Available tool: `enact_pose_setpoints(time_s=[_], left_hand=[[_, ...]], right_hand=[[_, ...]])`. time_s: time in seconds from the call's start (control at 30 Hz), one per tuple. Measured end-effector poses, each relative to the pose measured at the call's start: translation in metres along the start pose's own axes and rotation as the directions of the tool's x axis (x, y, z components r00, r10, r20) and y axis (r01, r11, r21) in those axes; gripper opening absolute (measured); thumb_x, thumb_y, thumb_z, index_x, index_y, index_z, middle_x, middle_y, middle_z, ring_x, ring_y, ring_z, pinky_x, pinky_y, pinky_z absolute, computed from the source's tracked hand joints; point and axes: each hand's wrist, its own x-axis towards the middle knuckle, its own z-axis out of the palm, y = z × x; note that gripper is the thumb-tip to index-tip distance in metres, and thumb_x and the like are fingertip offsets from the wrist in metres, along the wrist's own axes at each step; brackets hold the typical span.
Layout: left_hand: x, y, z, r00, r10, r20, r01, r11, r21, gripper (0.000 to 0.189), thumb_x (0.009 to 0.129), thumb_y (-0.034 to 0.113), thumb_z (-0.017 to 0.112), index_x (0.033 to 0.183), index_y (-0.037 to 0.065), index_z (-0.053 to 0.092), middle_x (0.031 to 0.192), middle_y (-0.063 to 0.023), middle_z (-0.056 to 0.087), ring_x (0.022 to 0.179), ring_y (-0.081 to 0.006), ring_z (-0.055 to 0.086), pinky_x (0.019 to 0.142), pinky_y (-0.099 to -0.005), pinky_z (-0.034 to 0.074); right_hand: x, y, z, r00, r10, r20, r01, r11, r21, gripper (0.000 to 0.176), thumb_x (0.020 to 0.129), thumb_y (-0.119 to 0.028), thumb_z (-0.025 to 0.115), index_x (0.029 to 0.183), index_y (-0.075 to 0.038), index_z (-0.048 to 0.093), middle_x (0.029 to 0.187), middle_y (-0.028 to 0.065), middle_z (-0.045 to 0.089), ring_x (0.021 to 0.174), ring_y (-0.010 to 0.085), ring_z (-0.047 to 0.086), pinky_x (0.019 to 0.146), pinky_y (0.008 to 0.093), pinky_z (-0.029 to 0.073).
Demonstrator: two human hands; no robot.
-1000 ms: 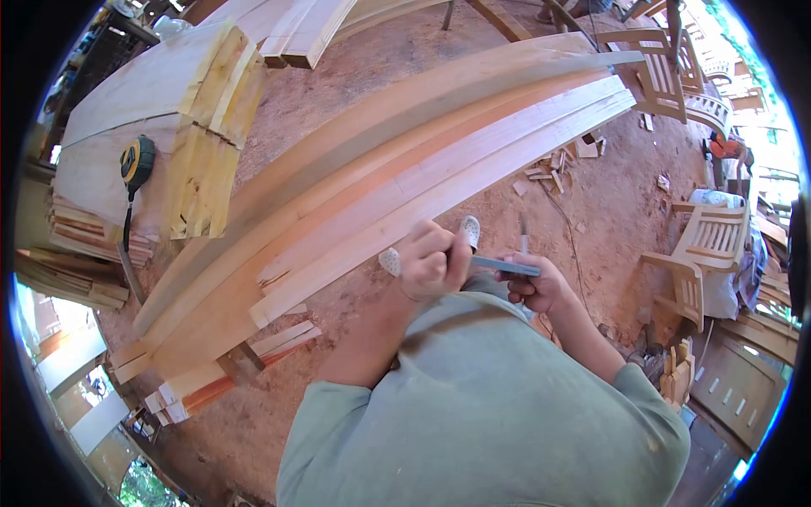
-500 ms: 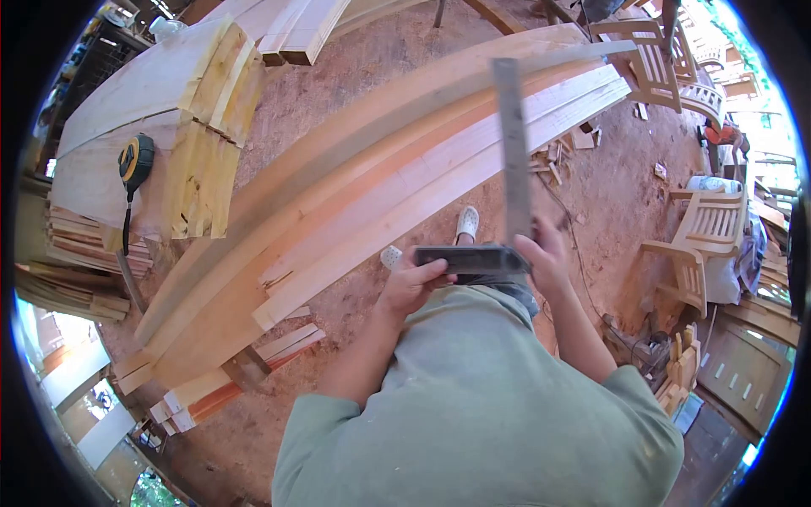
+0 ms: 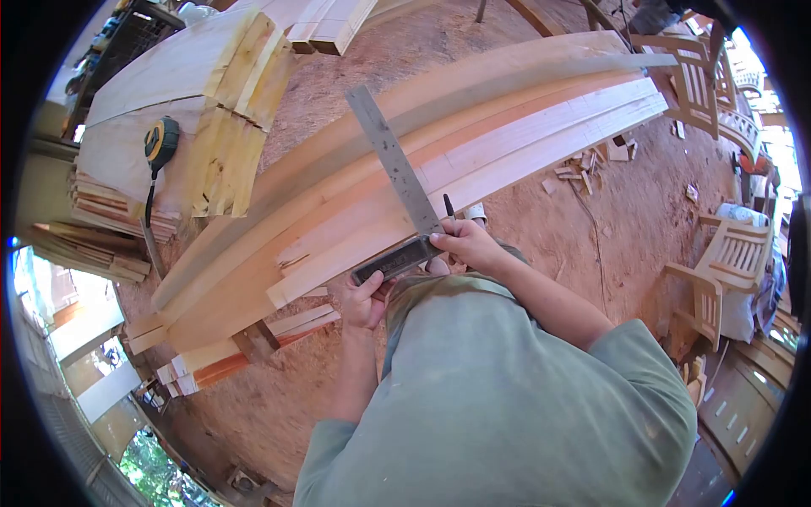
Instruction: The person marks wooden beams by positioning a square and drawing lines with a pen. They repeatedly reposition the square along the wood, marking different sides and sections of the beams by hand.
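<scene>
Between my two hands is a try square (image 3: 390, 156) with a long metal blade and a dark stock. My left hand (image 3: 365, 304) is closed on the left end of the stock, thumb on top. My right hand (image 3: 471, 245) grips the corner where blade and stock meet. A dark pen-like stick (image 3: 448, 204) pokes up from the right hand's fingers. The blade points away and overlaps the long wooden boards (image 3: 355, 215) lying in front of me. Pale boards (image 3: 549, 139) with pencil-like marks form the near side of that stack.
A tape measure (image 3: 160, 142) sits on thick wooden slabs (image 3: 224, 160) at the left. Wood offcuts (image 3: 583, 173) and a cable (image 3: 596, 228) lie on the dirt floor (image 3: 541, 224). Slatted wooden chairs (image 3: 731, 253) stand at the right, and short planks (image 3: 245, 342) lie at lower left.
Both hands have moved left and slightly nearer the boards with the try square. Its blade has swung from nearly straight ahead to tilting left. The view has shifted slightly.
</scene>
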Motion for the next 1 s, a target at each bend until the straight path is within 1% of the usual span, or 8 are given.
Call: enact_pose_setpoints(time_s=[0.1, 0.23, 0.3, 0.37, 0.4, 0.5, 0.77, 1.0], left_hand=[[0.005, -0.001, 0.002, 1.000, 0.010, 0.015, -0.009, 1.000, -0.026, 0.033, 0.092, -0.007, 0.062, 0.124, 0.003, 0.061, 0.111, -0.0153, 0.072, 0.097, -0.0271, 0.074, 0.081, -0.0378, 0.066], [0.008, -0.006, 0.006, 0.999, 0.019, -0.048, -0.019, 1.000, 0.006, 0.036, 0.093, -0.006, 0.061, 0.127, 0.003, 0.058, 0.112, -0.0146, 0.072, 0.094, -0.0262, 0.074, 0.077, -0.0354, 0.067], [0.010, -0.007, 0.005, 0.999, 0.003, -0.054, -0.002, 1.000, 0.014, 0.036, 0.093, -0.006, 0.062, 0.127, 0.002, 0.058, 0.112, -0.0141, 0.071, 0.093, -0.0258, 0.074, 0.076, -0.0345, 0.067], [0.012, -0.005, 0.001, 0.990, -0.086, -0.113, 0.086, 0.996, -0.008, 0.036, 0.094, -0.004, 0.062, 0.129, 0.003, 0.056, 0.112, -0.0134, 0.071, 0.091, -0.0243, 0.074, 0.072, -0.0337, 0.067], [0.013, -0.003, 0.004, 0.989, -0.091, -0.116, 0.090, 0.996, -0.011, 0.036, 0.094, -0.004, 0.062, 0.129, 0.003, 0.056, 0.112, -0.0134, 0.071, 0.091, -0.0243, 0.074, 0.072, -0.0337, 0.067], [0.015, 0.002, 0.013, 0.979, -0.098, -0.178, 0.102, 0.995, 0.013, 0.032, 0.095, -0.001, 0.063, 0.126, 0.005, 0.056, 0.112, -0.0125, 0.070, 0.091, -0.0242, 0.073, 0.065, -0.0345, 0.066], [0.013, -0.003, 0.027, 0.969, 0.008, -0.245, 0.020, 0.993, 0.112, 0.038, 0.094, 0.005, 0.069, 0.129, 0.008, 0.054, 0.109, -0.0096, 0.069, 0.086, -0.0217, 0.073, 0.061, -0.0306, 0.065], [0.015, -0.006, 0.024, 0.967, 0.035, -0.251, -0.001, 0.991, 0.134, 0.041, 0.093, 0.000, 0.069, 0.129, 0.009, 0.052, 0.111, -0.0097, 0.066, 0.086, -0.0229, 0.072, 0.059, -0.0330, 0.064]], right_hand=[[-0.005, -0.021, 0.004, 0.996, 0.081, -0.032, -0.081, 0.997, -0.007, 0.018, 0.101, -0.017, 0.063, 0.110, -0.002, 0.068, 0.081, -0.0047, 0.062, 0.059, 0.0035, 0.052, 0.050, 0.0232, 0.042], [-0.001, -0.019, -0.002, 0.993, 0.104, -0.058, -0.108, 0.991, -0.084, 0.018, 0.100, -0.016, 0.064, 0.109, -0.001, 0.069, 0.083, -0.0038, 0.063, 0.059, 0.0040, 0.053, 0.051, 0.0228, 0.042], [0.001, -0.011, -0.007, 0.989, 0.126, -0.076, -0.129, 0.991, -0.031, 0.016, 0.100, -0.015, 0.064, 0.106, -0.001, 0.069, 0.084, -0.0029, 0.065, 0.059, 0.0039, 0.054, 0.051, 0.0220, 0.042], [0.002, -0.004, -0.007, 0.990, 0.104, -0.094, -0.106, 0.994, -0.022, 0.015, 0.099, -0.014, 0.064, 0.105, -0.001, 0.069, 0.083, -0.0027, 0.065, 0.059, 0.0037, 0.054, 0.051, 0.0220, 0.041], [0.002, -0.005, -0.005, 0.992, 0.073, -0.106, -0.075, 0.997, -0.014, 0.014, 0.099, -0.013, 0.064, 0.104, -0.001, 0.068, 0.083, -0.0024, 0.064, 0.059, 0.0035, 0.054, 0.050, 0.0219, 0.041], [-0.002, -0.013, -0.002, 0.988, 0.112, -0.104, -0.108, 0.993, 0.039, 0.012, 0.099, -0.012, 0.064, 0.102, -0.001, 0.068, 0.082, -0.0020, 0.064, 0.057, 0.0037, 0.052, 0.050, 0.0220, 0.039], [0.000, -0.011, -0.006, 0.993, 0.103, -0.062, -0.099, 0.992, 0.074, 0.011, 0.100, -0.012, 0.062, 0.100, -0.001, 0.066, 0.076, -0.0015, 0.059, 0.055, 0.0060, 0.052, 0.047, 0.0241, 0.037], [0.000, -0.011, -0.009, 0.993, 0.113, -0.039, -0.109, 0.990, 0.088, 0.010, 0.101, -0.012, 0.062, 0.100, -0.002, 0.066, 0.075, -0.0013, 0.057, 0.054, 0.0071, 0.053, 0.047, 0.0247, 0.037]])
